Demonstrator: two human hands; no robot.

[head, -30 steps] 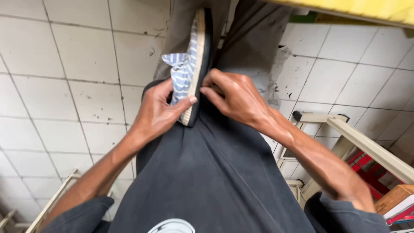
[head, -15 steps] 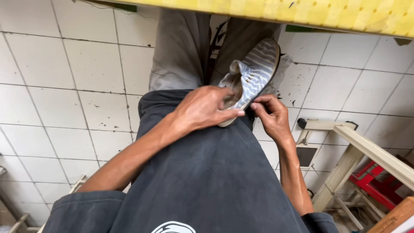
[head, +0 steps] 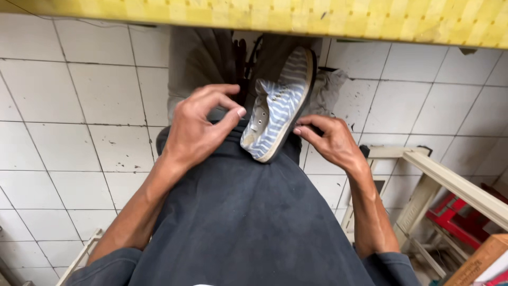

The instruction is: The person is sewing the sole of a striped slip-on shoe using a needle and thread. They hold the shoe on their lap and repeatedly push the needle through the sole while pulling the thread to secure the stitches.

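A blue-and-white striped canvas shoe [head: 279,106] without laces lies tilted on my lap, toe pointing away and its open top turned to the left. My right hand [head: 330,142] pinches the rim of its sole on the right side with thumb and fingertips. My left hand [head: 198,130] hovers beside the shoe with its fingers arched and spread. Only its thumb tip touches the shoe near the eyelets, and nothing sits in its palm. A dark grey shirt [head: 243,217] covers my lap under the shoe.
A yellow table edge [head: 275,18] runs across the top. Stained white floor tiles [head: 79,106] lie below. A white wooden frame [head: 450,182] stands at the right, with red items [head: 460,217] behind it and a wooden piece [head: 479,262] in the lower right corner.
The shoe has turned from standing on edge to showing its striped upper. My left hand, which lay over it, has lifted off to the left. My right hand keeps its hold on the sole.
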